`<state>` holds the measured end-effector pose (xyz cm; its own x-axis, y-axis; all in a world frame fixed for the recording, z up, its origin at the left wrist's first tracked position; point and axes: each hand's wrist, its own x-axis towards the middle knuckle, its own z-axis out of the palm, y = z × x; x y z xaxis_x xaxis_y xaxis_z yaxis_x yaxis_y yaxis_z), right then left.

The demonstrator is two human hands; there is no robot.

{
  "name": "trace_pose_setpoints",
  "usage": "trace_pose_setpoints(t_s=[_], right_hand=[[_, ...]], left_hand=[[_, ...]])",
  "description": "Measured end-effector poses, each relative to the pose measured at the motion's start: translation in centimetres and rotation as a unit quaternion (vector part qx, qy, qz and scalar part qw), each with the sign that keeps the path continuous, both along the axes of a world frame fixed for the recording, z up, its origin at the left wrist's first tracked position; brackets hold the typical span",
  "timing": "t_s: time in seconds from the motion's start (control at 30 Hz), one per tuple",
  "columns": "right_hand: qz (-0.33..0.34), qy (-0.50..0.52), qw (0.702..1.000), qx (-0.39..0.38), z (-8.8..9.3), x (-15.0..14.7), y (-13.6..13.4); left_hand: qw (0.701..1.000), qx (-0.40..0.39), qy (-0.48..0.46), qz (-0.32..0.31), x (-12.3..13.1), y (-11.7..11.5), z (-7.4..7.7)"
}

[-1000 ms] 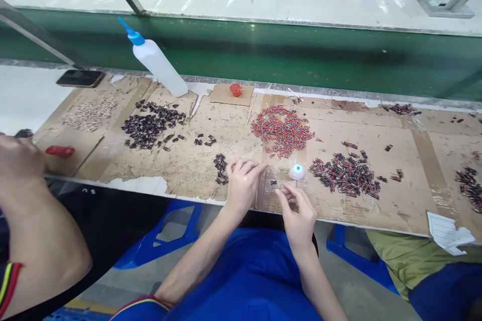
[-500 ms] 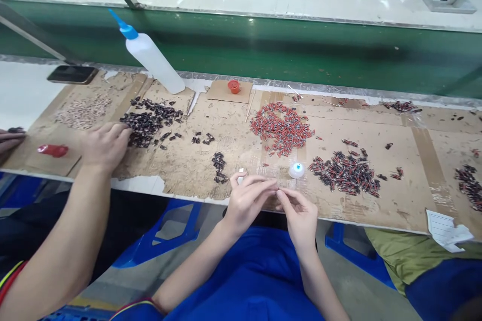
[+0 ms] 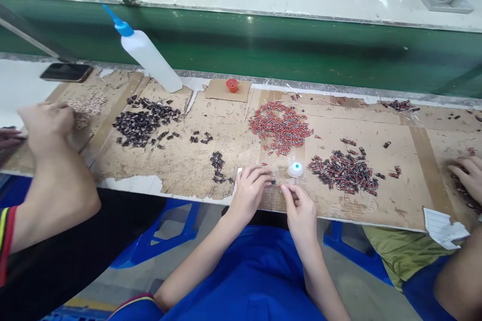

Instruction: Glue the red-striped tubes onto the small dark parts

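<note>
The left hand (image 3: 249, 188) and the right hand (image 3: 301, 210) meet at the near edge of the cardboard sheet (image 3: 196, 160) that covers the bench. The left fingers are curled, with thumb and forefinger pinched on a small dark part (image 3: 273, 181) held just over that edge. The right thumb and forefinger are closed together at the tip, almost touching the same part; whether they grip anything of their own is too small to tell.

Positions relative to the small dark part:
- The white cap with a blue centre (image 3: 295, 169) stands just beyond and to the right, near the right fingertips.
- The heap of red pieces (image 3: 280, 128) lies farther back, well apart.
- The heap of dark and red pieces (image 3: 344, 171) lies to the right, beyond the cap.
- A small dark cluster (image 3: 218, 166) lies to the left, close to the left hand.
- The large dark heap (image 3: 141, 123) and the white squeeze bottle (image 3: 150, 59) lie far left and back.
- The red cup (image 3: 232, 85) sits at the far edge of the cardboard.

Bare cardboard lies between the cluster and the red heap. A co-worker's hand (image 3: 47, 123) occupies the far left; another person's hand (image 3: 465, 173) rests at the far right edge.
</note>
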<state>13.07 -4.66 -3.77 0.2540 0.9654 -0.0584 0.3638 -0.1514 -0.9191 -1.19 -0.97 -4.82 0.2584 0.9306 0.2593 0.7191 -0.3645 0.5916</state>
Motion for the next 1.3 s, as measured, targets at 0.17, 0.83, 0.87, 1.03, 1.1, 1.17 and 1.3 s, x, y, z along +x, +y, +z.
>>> trace_pose_setpoints(t_s=[0.17, 0.83, 0.87, 1.03, 1.1, 1.17, 1.3], right_hand=[[0.016, -0.004, 1.000, -0.013, 0.3, -0.2, 0.2], [0.053, 0.081, 0.995, -0.025, 0.7, 0.1, 0.2], [0.051, 0.073, 0.996, -0.019, 0.8, 0.1, 0.2], [0.054, 0.040, 0.998, 0.005, 0.9, 0.2, 0.2], [0.063, 0.032, 0.997, 0.009, 0.8, 0.3, 0.1], [0.075, 0.032, 0.997, 0.010, 0.8, 0.5, 0.0], [0.106, 0.071, 0.992, -0.007, 0.7, 0.9, 0.0]], left_hand=[[0.999, -0.010, -0.034, -0.029, -0.3, -0.3, 0.4], [0.955, -0.154, -0.253, -0.029, -0.3, -0.3, 2.0], [0.952, -0.161, -0.259, -0.027, -0.3, -0.3, 2.1], [0.940, -0.198, -0.279, -0.010, -0.2, -0.5, 2.5], [0.935, -0.211, -0.285, -0.003, -0.2, -0.6, 2.5], [0.932, -0.222, -0.288, 0.007, -0.2, -0.6, 2.5], [0.913, -0.257, -0.315, 0.026, -0.1, -0.8, 2.5]])
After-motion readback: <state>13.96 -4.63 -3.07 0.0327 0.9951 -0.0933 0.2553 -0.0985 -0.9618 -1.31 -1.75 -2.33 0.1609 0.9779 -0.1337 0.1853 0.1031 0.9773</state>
